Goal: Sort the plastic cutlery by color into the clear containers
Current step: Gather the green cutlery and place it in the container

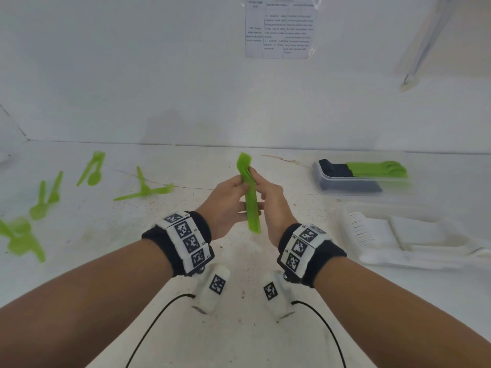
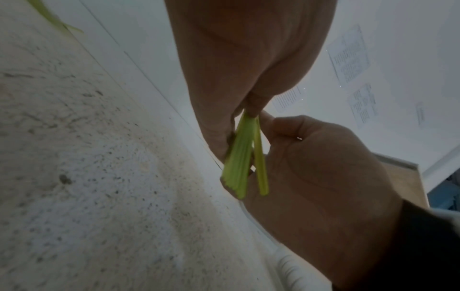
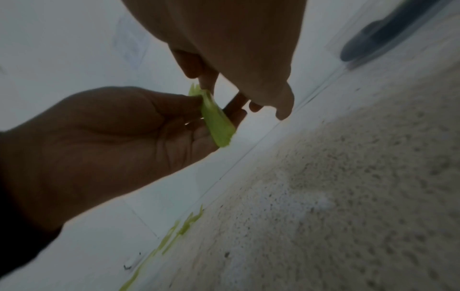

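A stack of green plastic cutlery [image 1: 252, 200] stands nearly upright above the middle of the table, held between both hands. My left hand [image 1: 240, 193] grips it from the left, thumb near the top and fingers under the handles. My right hand [image 1: 261, 188] pinches the upper end from the right. In the left wrist view the handles of the green stack [image 2: 241, 157] fan out slightly. The right wrist view shows the green stack [image 3: 216, 122] against the left palm. A clear container [image 1: 329, 185] at the back right holds black and green cutlery.
Several loose green pieces [image 1: 143, 187] lie scattered over the left part of the table. A second clear container [image 1: 425, 251] with white cutlery sits at the right. A printed sheet [image 1: 281, 27] hangs on the back wall. Cables run near the front edge.
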`<state>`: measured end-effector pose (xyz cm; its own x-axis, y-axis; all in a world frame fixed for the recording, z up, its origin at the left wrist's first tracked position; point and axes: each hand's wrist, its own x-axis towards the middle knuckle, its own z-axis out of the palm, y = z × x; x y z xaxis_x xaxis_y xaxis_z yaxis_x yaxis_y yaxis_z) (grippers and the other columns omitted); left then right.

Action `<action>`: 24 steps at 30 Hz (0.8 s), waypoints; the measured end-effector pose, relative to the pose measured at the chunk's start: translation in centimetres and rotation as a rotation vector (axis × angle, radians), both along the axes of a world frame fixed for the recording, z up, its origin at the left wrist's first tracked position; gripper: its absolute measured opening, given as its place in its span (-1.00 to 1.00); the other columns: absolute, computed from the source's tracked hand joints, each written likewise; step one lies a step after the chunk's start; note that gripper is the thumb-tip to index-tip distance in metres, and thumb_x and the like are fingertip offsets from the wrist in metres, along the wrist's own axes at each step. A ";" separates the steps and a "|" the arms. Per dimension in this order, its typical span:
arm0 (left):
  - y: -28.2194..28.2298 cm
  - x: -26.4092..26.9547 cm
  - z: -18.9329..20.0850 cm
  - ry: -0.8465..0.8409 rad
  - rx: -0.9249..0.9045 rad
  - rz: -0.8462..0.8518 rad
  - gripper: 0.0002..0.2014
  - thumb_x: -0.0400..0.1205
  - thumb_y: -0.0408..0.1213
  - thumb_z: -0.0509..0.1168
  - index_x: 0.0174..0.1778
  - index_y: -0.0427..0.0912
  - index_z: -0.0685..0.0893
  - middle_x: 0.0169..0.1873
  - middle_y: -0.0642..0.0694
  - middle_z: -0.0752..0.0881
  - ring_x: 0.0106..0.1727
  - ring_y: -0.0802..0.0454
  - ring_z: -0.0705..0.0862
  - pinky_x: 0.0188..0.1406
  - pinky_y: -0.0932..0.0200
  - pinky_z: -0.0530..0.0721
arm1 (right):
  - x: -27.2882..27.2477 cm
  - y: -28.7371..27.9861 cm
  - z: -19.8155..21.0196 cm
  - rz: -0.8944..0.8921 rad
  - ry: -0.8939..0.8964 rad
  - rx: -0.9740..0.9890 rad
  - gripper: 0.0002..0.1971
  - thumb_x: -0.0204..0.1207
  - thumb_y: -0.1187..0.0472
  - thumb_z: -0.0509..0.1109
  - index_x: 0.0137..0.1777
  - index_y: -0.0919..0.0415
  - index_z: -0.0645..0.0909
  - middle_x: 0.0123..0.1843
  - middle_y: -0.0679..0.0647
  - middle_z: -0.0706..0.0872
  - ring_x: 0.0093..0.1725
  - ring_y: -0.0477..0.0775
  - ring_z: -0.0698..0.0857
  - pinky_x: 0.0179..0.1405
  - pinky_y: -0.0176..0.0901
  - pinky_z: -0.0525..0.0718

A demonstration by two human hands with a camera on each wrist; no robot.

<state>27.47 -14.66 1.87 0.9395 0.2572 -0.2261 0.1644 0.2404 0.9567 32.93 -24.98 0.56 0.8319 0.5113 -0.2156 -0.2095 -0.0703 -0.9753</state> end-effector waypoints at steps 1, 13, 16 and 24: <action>0.2 -0.1 0.0 0.002 0.003 -0.016 -0.70 0.87 -0.22 0.14 0.45 -0.17 0.65 0.31 -0.23 0.77 0.21 -0.34 0.80 0.30 -0.29 0.75 | 0.0 -0.2 0.1 -0.013 -0.001 0.020 -0.33 0.26 -0.58 0.35 0.24 -0.22 0.78 0.26 -0.07 0.77 0.23 -0.01 0.74 0.30 0.11 0.71; 1.1 -0.2 0.6 0.076 -0.075 -0.008 -0.74 0.86 -0.25 0.15 0.29 -0.31 0.66 -0.13 -0.22 0.79 -0.19 -0.11 0.78 -0.12 -0.02 0.80 | -0.5 -0.7 0.2 0.090 0.026 0.150 -0.32 0.24 -0.49 0.16 0.31 -0.31 0.72 0.55 -0.03 0.54 0.53 -0.02 0.48 0.46 -0.03 0.43; 1.7 -0.2 0.6 0.178 0.096 0.015 -0.78 0.85 -0.23 0.11 0.20 -0.25 0.62 -0.37 -0.04 0.53 -0.44 0.08 0.46 -0.42 0.18 0.53 | 0.2 -0.5 -0.2 0.015 -0.145 -0.035 -0.46 0.47 -0.31 0.25 0.41 -0.16 0.63 0.53 -0.05 0.42 0.55 0.01 0.38 0.48 -0.01 0.28; 3.8 -0.4 2.9 0.348 0.804 -0.506 -0.83 0.79 -0.23 0.20 0.16 -0.24 0.58 -0.22 -0.07 0.45 -0.34 0.05 0.36 -0.38 0.25 0.38 | 4.0 -1.9 0.2 0.391 -1.213 -0.625 -0.70 0.63 0.22 0.40 0.32 -0.02 0.70 0.25 -0.02 0.69 0.17 0.09 0.67 0.23 0.04 0.63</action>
<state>27.10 -10.85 4.76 0.8956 0.0438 -0.4428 0.3688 -0.6297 0.6837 36.96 -26.84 0.75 0.4909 0.8357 0.2460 0.8549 -0.4077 -0.3209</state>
